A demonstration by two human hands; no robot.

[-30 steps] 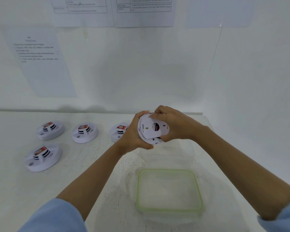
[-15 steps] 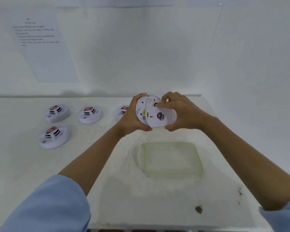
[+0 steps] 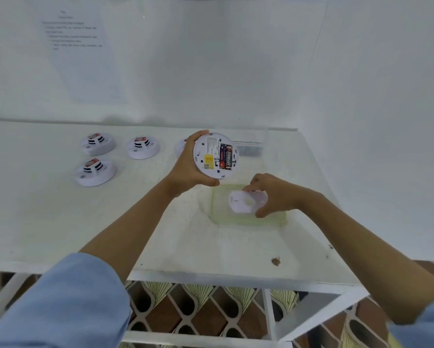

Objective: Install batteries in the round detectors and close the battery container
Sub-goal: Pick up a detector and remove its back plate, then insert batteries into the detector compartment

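Round detector, underside up with two batteries seated, gripped above the white table by left hand; right hand, apart, pinches a white cover plate over the green-rimmed container.

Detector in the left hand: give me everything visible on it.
The held detector is a round white disc, plastic by its look, tipped up with its back toward the camera. Its battery bay is uncovered and holds two dark batteries side by side, one lettered EVEREADY. Beside them sit a yellow label, fine printed text and small slots. The left hand grips it by the rim, fingers at the upper edge, thumb at the lower, in the air above the table; nothing else touches it.
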